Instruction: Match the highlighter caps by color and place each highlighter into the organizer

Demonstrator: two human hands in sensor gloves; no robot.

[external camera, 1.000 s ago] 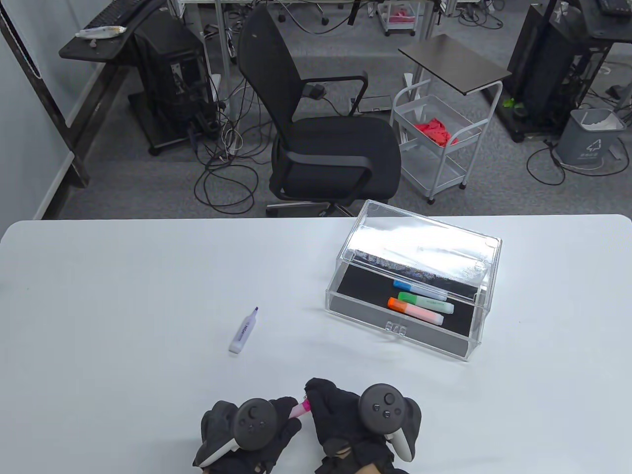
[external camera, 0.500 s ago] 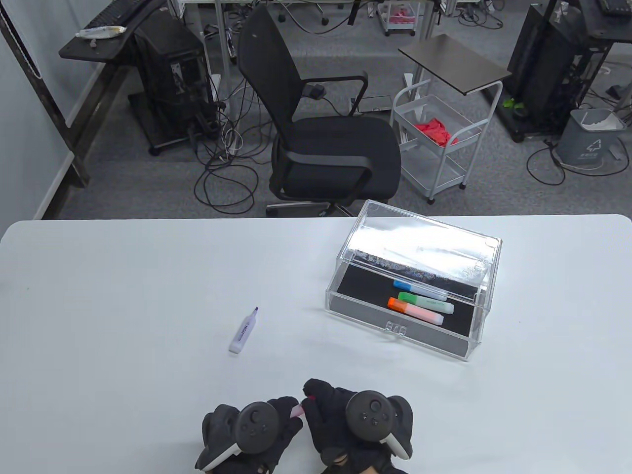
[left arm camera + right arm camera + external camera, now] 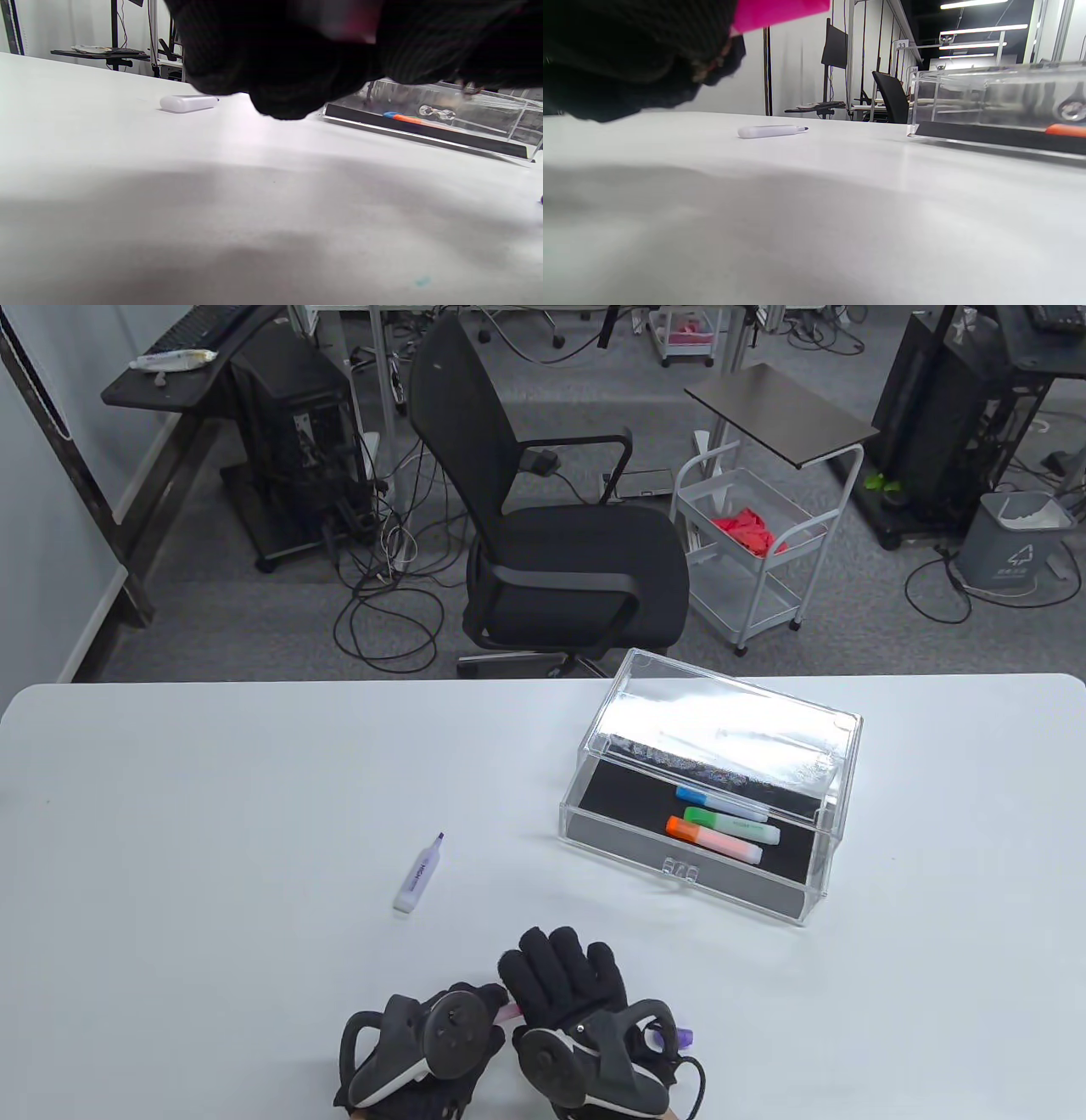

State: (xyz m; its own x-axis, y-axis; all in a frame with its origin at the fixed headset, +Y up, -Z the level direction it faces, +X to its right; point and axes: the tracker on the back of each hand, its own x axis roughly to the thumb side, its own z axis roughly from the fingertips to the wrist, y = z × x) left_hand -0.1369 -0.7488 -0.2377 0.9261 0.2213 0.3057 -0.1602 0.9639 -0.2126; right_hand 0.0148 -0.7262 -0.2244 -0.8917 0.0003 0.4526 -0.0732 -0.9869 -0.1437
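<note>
Near the table's front edge my left hand [image 3: 475,1014] grips a pink highlighter [image 3: 507,1012] that is mostly hidden between the gloves. My right hand [image 3: 556,963] lies against its capped end with fingers straight and spread; the pink cap [image 3: 780,12] shows at the top of the right wrist view. An uncapped purple highlighter [image 3: 418,874] [image 3: 186,103] [image 3: 770,131] lies on the table to the left. A purple cap [image 3: 683,1037] sits on the table by my right wrist. The clear organizer [image 3: 687,875] [image 3: 424,129] [image 3: 988,135] holds blue [image 3: 691,794], green [image 3: 730,823] and orange [image 3: 713,840] highlighters.
The white table [image 3: 212,814] stretches wide to the left and behind my hands. Beyond its far edge stand a black office chair [image 3: 560,551] and a white cart [image 3: 747,560].
My right hand has rolled over and straightened its fingers against the pink highlighter's capped end. The purple cap has come into view by my right wrist. The left hand stayed in place.
</note>
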